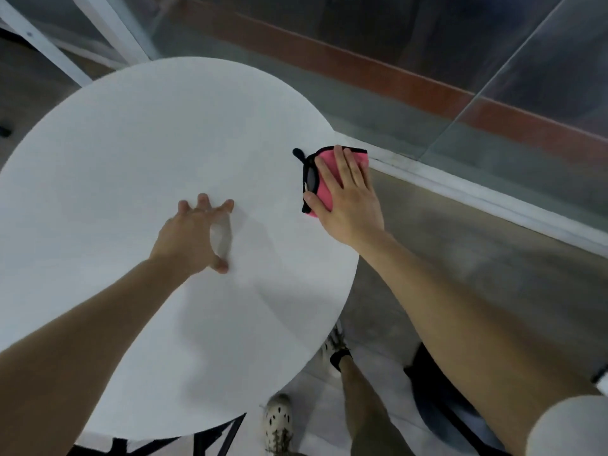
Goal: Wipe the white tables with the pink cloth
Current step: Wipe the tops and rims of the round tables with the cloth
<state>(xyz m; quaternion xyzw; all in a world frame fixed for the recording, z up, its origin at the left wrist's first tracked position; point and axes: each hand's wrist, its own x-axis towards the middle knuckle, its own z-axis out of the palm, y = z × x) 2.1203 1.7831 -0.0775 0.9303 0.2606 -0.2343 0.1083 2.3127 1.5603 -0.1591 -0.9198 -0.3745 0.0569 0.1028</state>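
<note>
Pink cloth (324, 192) under flat right hand (348, 202) at white table (131, 159) edge; left hand (190, 235) splayed, apparently touching.

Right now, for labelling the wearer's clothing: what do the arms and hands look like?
The left hand and right hand are bare: no gloves, rings or watch visible. Both forearms are uncovered. A short white sleeve shows on the right upper arm only.

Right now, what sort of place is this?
Likely a café or office lounge, though that is uncertain: a round white table stands beside glass panels on a hard floor.
</note>
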